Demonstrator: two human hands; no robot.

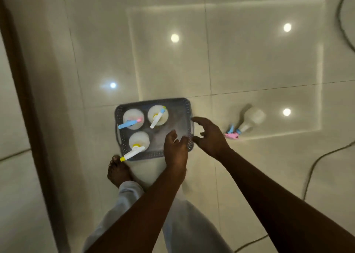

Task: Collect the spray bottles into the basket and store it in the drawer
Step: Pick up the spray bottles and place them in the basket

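Note:
A grey perforated basket (178, 104) sits on the tiled floor in front of me. Three white spray bottles stand upright in it: one with a blue and pink head (132, 118), one with a white and blue head (158, 114), one with a white and yellow head (138, 140). A fourth bottle (249, 119) with a pink and blue head lies on its side on the floor to the basket's right. My left hand (175, 149) hovers over the basket's near right corner, fingers loosely curled, holding nothing. My right hand (210, 135) is open beside the basket's right handle.
My bare foot (117, 171) stands just below the basket's near edge. A brown wooden frame (25, 91) runs down the left side. A dark cable (315, 162) curves across the floor at the right. The glossy tiles reflect ceiling lights.

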